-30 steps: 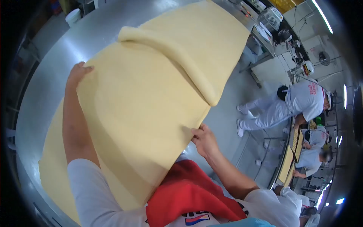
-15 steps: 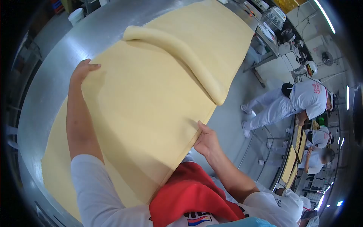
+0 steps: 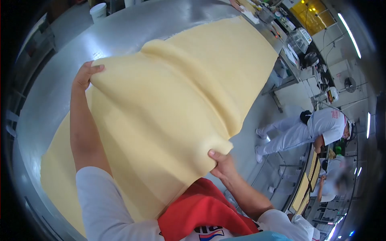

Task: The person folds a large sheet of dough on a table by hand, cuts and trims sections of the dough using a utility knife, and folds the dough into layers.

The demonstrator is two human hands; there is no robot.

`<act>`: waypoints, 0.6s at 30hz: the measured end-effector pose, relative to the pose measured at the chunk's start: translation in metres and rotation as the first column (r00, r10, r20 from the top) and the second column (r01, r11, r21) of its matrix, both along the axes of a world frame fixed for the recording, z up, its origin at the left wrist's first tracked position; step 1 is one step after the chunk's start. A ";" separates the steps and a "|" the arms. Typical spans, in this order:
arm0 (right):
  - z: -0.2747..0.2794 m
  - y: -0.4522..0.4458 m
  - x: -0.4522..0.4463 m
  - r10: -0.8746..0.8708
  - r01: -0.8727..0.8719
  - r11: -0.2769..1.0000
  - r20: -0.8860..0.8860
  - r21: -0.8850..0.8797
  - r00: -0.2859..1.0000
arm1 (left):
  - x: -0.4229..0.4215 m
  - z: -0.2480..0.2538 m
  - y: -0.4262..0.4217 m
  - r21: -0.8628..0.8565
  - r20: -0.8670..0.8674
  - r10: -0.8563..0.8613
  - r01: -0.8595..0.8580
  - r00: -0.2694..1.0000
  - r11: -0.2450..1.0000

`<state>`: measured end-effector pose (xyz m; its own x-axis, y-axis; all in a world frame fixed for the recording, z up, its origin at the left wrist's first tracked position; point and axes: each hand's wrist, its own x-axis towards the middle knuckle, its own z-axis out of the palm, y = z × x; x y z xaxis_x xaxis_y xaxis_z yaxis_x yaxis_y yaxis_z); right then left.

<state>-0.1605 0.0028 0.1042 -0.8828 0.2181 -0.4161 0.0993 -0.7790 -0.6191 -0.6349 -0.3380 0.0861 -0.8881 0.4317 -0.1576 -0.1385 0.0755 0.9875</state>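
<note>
A large pale yellow dough sheet [image 3: 132, 108] spreads over the metal table. My left hand [image 3: 85, 74] grips its far left edge, thumb on top and fingers underneath. At the near right edge, my right hand [image 3: 221, 164] pinches the sheet, also thumb uppermost. Between the two hands the dough is lifted and bulges in soft ridges. Beyond them, a raised fold [image 3: 193, 72] runs across the sheet from one edge to the other. The fingers under the dough are hidden.
The steel table [image 3: 52, 92] curves round the left side. A white bucket [image 3: 98, 13] stands past its far edge. On the right, a co-worker [image 3: 317, 126] leans over another table with yellow dough strips [image 3: 301, 193]. Tools and equipment [image 3: 299, 39] lie at the upper right.
Both hands have closed on the edges and raised the dough between them. The rolled fold beyond has become looser and flatter, and the view has shifted slightly.
</note>
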 end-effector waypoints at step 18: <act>-0.020 0.144 -0.047 0.196 -0.154 -0.579 0.320 0.801 0.927 | 0.213 0.025 0.097 -0.578 -0.732 -0.506 -0.024 0.456 0.816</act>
<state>-0.2079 0.1467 0.0845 -0.9943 0.0298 0.1025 0.0001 0.9605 -0.2783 -0.4215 -0.2406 0.1109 -0.5554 0.7570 0.3442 0.8137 0.4093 0.4128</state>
